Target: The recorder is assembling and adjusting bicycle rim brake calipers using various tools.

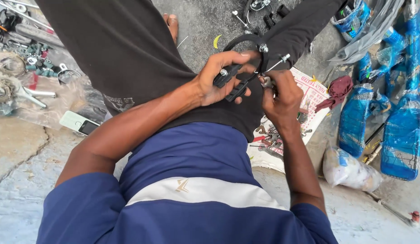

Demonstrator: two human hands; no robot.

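My left hand (219, 77) grips a black bicycle brake caliper (244, 63), a curved arm with brake pads and a silver bolt sticking out to the right, held above my lap. My right hand (280, 96) is closed on a small silver metal part (267, 82) at the caliper's lower right end, fingertips pinching it. I am seated on the ground in dark trousers and a blue shirt with a white stripe.
A white sack (305, 115) with loose tools lies under my right arm. Blue wrapped packages (402, 135) stand at the right. A phone (78, 123), clear plastic, nuts and metal parts (34, 58) lie at the left. More brake parts (259, 11) sit ahead on the concrete.
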